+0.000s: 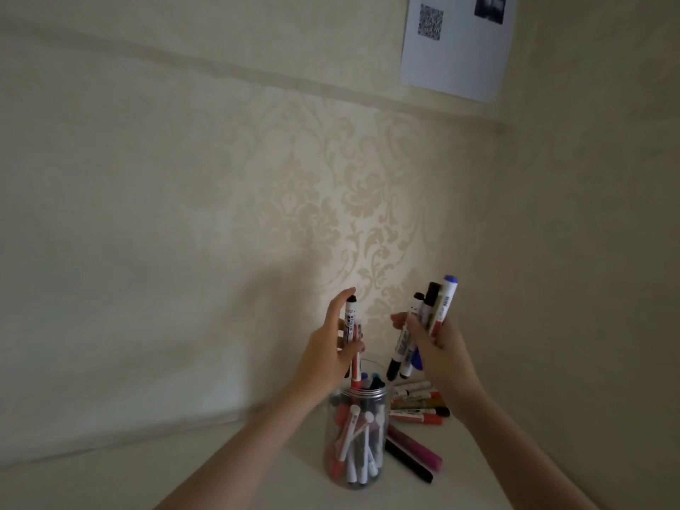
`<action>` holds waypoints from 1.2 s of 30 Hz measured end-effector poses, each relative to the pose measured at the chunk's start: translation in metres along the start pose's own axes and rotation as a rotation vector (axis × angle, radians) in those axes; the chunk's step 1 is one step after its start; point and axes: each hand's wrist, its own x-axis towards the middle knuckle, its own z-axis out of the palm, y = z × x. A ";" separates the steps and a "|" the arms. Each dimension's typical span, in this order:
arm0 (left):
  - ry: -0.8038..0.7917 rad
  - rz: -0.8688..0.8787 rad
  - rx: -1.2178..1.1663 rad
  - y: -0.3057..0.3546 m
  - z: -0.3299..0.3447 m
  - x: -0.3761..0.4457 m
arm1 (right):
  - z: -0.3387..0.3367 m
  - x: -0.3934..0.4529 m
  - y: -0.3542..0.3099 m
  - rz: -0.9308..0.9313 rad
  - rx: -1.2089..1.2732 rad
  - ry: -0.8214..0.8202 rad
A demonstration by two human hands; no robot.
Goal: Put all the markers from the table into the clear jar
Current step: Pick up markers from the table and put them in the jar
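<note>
A clear jar (356, 441) stands on the white table (257, 469), holding several markers. Just above its mouth, my left hand (331, 347) grips a white marker with a red end (352, 340), held upright with its lower end at the jar's rim. To the right, my right hand (438, 347) is raised and closed around a bundle of markers (427, 325) with black and blue caps. Loose markers (417, 403) lie on the table behind and right of the jar, and a pink marker (415, 447) and a black one lie beside it.
Patterned wallpaper covers the wall right behind the table, and a second wall closes in on the right. A sheet of paper with a QR code (456, 42) hangs high on the wall.
</note>
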 end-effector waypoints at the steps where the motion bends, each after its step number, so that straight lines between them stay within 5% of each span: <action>1: 0.007 -0.010 0.015 -0.004 0.002 0.002 | 0.007 0.004 0.000 0.006 0.020 0.001; 7: -0.084 0.074 0.212 -0.003 0.004 0.004 | 0.033 0.015 0.019 0.067 0.010 -0.014; 11: -0.009 0.122 0.389 -0.001 -0.011 0.012 | 0.041 0.016 0.023 0.098 0.042 0.034; 19: 0.074 -0.010 0.146 -0.005 -0.025 0.008 | 0.049 0.010 0.032 0.117 0.053 0.045; 27: 0.048 0.014 0.271 0.004 -0.024 0.007 | 0.044 0.003 0.032 0.142 0.135 0.096; 36: -0.016 -0.009 0.318 0.003 -0.024 0.000 | 0.008 0.002 0.022 0.176 0.360 0.428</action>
